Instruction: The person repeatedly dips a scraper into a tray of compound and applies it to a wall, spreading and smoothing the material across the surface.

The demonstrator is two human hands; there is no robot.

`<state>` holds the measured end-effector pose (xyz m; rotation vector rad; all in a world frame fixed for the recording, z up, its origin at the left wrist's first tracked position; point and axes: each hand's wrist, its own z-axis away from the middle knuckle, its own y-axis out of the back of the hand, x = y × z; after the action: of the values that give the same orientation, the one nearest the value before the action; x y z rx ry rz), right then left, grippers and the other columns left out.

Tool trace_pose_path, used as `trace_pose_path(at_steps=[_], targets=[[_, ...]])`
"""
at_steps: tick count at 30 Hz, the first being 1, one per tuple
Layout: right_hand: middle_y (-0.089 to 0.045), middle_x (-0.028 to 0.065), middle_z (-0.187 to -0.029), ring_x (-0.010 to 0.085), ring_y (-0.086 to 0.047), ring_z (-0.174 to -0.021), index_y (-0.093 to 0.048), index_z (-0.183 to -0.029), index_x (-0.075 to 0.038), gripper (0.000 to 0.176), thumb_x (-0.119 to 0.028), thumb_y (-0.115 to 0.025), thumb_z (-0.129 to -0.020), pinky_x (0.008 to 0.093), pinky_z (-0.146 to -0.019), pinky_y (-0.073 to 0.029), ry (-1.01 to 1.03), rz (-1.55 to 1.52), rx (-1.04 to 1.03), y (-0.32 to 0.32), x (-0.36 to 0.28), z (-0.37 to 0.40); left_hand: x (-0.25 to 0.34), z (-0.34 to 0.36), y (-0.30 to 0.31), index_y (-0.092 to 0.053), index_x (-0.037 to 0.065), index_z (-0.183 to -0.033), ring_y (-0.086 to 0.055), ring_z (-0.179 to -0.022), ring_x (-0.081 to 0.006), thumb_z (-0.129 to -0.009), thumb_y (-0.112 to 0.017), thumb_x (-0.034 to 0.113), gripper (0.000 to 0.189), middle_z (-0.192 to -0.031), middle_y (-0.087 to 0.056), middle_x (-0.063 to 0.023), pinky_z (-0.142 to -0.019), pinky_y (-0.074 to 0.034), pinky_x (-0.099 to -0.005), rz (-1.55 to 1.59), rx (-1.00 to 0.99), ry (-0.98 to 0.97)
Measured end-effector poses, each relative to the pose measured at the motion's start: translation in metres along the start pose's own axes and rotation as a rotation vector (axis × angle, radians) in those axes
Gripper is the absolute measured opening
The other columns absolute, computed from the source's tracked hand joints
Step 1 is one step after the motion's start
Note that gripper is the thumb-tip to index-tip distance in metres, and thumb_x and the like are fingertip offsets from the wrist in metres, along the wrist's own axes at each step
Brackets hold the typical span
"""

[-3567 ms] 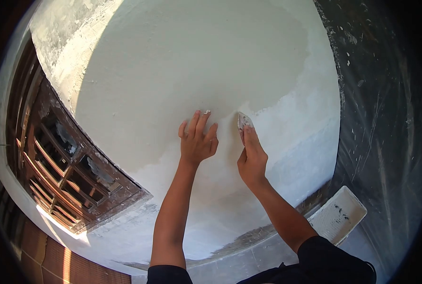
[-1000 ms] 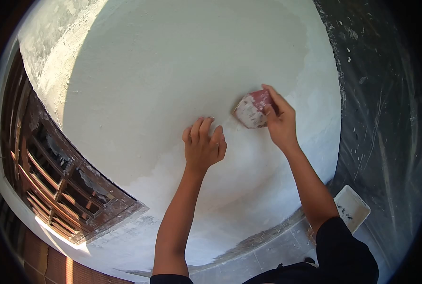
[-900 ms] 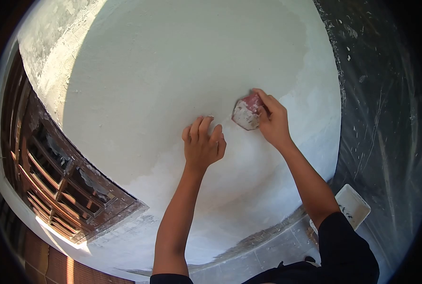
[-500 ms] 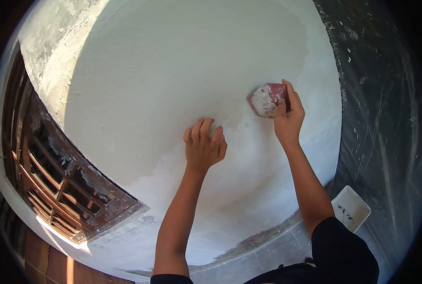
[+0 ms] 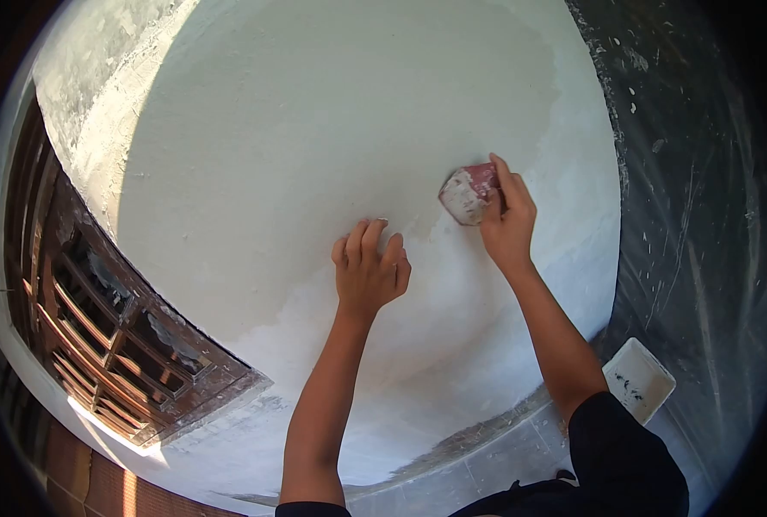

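Note:
A pale wall (image 5: 314,138) fills most of the view, with a greyish coat above and a whiter area lower down. My right hand (image 5: 509,215) grips a reddish sanding pad (image 5: 468,195) smeared with white, which lies against the wall right of centre. Left of it, my left hand (image 5: 370,267) is at the wall with its fingers bent and partly spread. A small light spot shows at one fingertip; whether anything is held there is too small to tell.
A brown wooden window frame (image 5: 125,336) with slats is at the left. Dark plastic sheeting (image 5: 693,233) hangs at the right. A white tray (image 5: 659,385) with dark marks lies on the tiled floor (image 5: 504,452) at the lower right.
My right hand has moved left and slightly down along the wall with the reddish pad. My left hand has stayed almost in place.

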<state>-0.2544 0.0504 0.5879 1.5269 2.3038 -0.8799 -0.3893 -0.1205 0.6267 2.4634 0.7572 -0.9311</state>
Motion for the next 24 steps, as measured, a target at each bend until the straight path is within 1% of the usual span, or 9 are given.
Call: trace_pose_path(at_steps=[3,5,9,11,13,15,18,21,24], targets=[[-0.056,0.0133,-0.088,0.0266,-0.057,-0.077,-0.056,-0.129,-0.002,0.052,0.015,-0.047,-0.081,0.0297,-0.072,-0.047,0.036,-0.005,0.106,0.004,-0.011,0.002,-0.002,0.0,-0.001,-0.051,0.015,-0.109,-0.044,-0.118,-0.0271,-0.076,-0.061,0.019,0.035,-0.123,-0.051,-0.0081,-0.093,-0.028,-0.0419,-0.013,0.007,0.0],[-0.056,0.0119,-0.089,0.0255,-0.057,-0.076,-0.055,-0.129,-0.001,0.052,0.016,-0.046,-0.082,0.0286,-0.07,-0.047,0.193,-0.049,-0.29,-0.002,-0.014,0.013,-0.001,0.0,-0.002,-0.051,0.015,-0.109,-0.044,-0.117,-0.0271,-0.076,-0.061,0.02,0.034,-0.123,-0.051,-0.0082,-0.093,-0.028,-0.0419,-0.009,0.009,-0.001],[-0.054,0.0137,-0.086,0.0252,-0.056,-0.075,-0.056,-0.129,-0.001,0.053,0.017,-0.05,-0.079,0.0279,-0.072,-0.047,0.019,-0.001,0.082,0.007,0.004,-0.007,-0.001,0.001,0.0,-0.051,0.015,-0.109,-0.045,-0.117,-0.0271,-0.077,-0.061,0.02,0.033,-0.122,-0.052,-0.0084,-0.093,-0.028,-0.0417,-0.016,0.005,0.0],[-0.054,0.0138,-0.086,0.0253,-0.056,-0.075,-0.056,-0.129,-0.002,0.053,0.017,-0.05,-0.08,0.0282,-0.072,-0.046,-0.041,-0.087,0.089,0.007,-0.007,-0.002,-0.001,-0.001,-0.002,-0.052,0.015,-0.108,-0.045,-0.117,-0.0271,-0.077,-0.061,0.02,0.033,-0.122,-0.052,-0.0084,-0.092,-0.028,-0.0417,-0.018,0.013,0.007],[-0.056,0.0124,-0.089,0.0254,-0.057,-0.076,-0.055,-0.13,-0.001,0.051,0.016,-0.047,-0.082,0.028,-0.072,-0.047,0.043,-0.11,-0.307,0.003,-0.017,0.008,-0.001,-0.001,0.001,-0.052,0.014,-0.108,-0.045,-0.117,-0.0273,-0.077,-0.061,0.02,0.032,-0.123,-0.052,-0.0085,-0.092,-0.028,-0.0417,-0.025,-0.005,0.004],[-0.056,0.0123,-0.088,0.0253,-0.057,-0.076,-0.055,-0.131,-0.001,0.051,0.016,-0.047,-0.083,0.0282,-0.072,-0.047,0.079,-0.047,-0.298,-0.001,-0.001,0.005,0.0,0.0,0.001,-0.052,0.014,-0.107,-0.045,-0.117,-0.0274,-0.077,-0.061,0.02,0.032,-0.122,-0.052,-0.0084,-0.092,-0.028,-0.0416,-0.021,-0.012,0.01],[-0.053,0.0142,-0.085,0.0272,-0.056,-0.077,-0.053,-0.132,0.001,0.056,0.018,-0.049,-0.08,0.0307,-0.072,-0.047,-0.066,-0.064,0.124,0.008,0.003,-0.005,-0.002,-0.001,0.0,-0.053,0.014,-0.106,-0.045,-0.117,-0.0273,-0.077,-0.061,0.019,0.031,-0.122,-0.052,-0.0082,-0.092,-0.028,-0.0416,-0.03,0.002,0.014],[-0.055,0.0123,-0.089,0.025,-0.056,-0.077,-0.052,-0.133,0.002,0.054,0.017,-0.048,-0.082,0.0313,-0.07,-0.048,0.205,-0.076,-0.237,-0.005,-0.014,0.013,-0.002,0.001,0.001,-0.053,0.014,-0.106,-0.045,-0.117,-0.0271,-0.076,-0.062,0.019,0.031,-0.122,-0.052,-0.008,-0.093,-0.028,-0.0415,-0.034,-0.004,0.021],[-0.053,0.0117,-0.086,0.0233,-0.055,-0.074,-0.052,-0.134,0.0,0.056,0.017,-0.049,-0.081,0.0296,-0.068,-0.047,0.112,-0.04,-0.088,-0.005,0.002,0.002,-0.002,0.005,0.002,-0.053,0.014,-0.106,-0.045,-0.117,-0.0268,-0.076,-0.062,0.019,0.031,-0.121,-0.052,-0.008,-0.093,-0.028,-0.0415,-0.034,-0.018,0.012]])
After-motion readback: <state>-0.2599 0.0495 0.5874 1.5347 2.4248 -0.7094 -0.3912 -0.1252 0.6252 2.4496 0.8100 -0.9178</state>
